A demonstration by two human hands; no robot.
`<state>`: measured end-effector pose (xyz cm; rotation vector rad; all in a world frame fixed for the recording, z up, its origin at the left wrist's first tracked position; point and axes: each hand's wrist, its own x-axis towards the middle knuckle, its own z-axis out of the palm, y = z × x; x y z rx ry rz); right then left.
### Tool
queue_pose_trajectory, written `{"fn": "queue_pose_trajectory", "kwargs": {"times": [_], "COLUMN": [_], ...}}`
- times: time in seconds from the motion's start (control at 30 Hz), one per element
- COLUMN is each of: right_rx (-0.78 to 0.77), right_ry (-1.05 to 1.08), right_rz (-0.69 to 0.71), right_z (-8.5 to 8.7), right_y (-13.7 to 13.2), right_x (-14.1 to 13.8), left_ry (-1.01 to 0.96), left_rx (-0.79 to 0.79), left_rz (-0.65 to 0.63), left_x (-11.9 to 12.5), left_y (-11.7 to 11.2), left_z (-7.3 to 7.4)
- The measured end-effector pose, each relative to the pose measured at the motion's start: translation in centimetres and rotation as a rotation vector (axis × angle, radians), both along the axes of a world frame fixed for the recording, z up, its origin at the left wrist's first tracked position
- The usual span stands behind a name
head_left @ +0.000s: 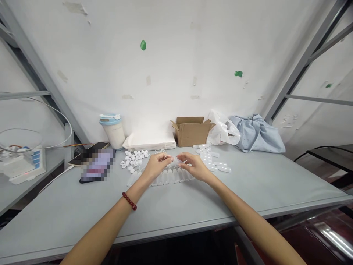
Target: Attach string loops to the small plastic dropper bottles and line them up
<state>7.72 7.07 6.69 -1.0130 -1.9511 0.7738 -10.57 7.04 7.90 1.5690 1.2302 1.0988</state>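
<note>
Above the middle of the table, my left hand (157, 165) is closed, its thumb and fingers pinching what looks like a thin white cord. My right hand (193, 165) meets it, closed on a small translucent plastic tube (176, 161); the fingers partly cover it. Just below both hands lies a row of translucent plastic tubes (169, 177), side by side, partly behind my left wrist. Small white plastic caps (134, 159) are heaped left of my left hand. More clear tubes (224, 168) lie scattered to the right of my right hand.
Along the wall stand a lidded cup (113, 134), a stack of white sheets or envelopes (151, 141), an open cardboard box (193, 135), a white plastic bag (223, 130) and a blue cloth bundle (256, 134). Phones (97, 165) and a power strip (29, 167) are at left.
</note>
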Motion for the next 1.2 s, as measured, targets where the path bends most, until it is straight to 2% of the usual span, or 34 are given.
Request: {"fn": "queue_pose_trajectory", "kwargs": {"times": [0.23, 0.67, 0.83, 1.07, 1.2], "right_rx": [0.041, 0.102, 0.145, 0.281, 0.184], "right_ry": [-0.013, 0.023, 0.017, -0.056, -0.007], "right_rz": [-0.017, -0.028, -0.025, -0.006, -0.016], "right_z": [0.1, -0.4, -0.7, -1.2, -1.0], "right_y": [-0.2, -0.2, -0.2, -0.2, -0.4], "right_x": [-0.1, -0.3, -0.3, -0.5, -0.7], "left_ry": [-0.008, 0.034, 0.048, 0.032, 0.027], "left_rx": [-0.007, 0.053, 0.081, 0.125, 0.136], "left_rz": [-0.043, -0.116, -0.084, -0.068, -0.078], "left_x": [-0.1, 0.0, 0.2, 0.6, 0.5], "left_y": [0.2, -0.5, -0.5, -0.4, -0.3], "left_z": [-0.3, 0.4, 0.3, -0.2, -0.3]}}
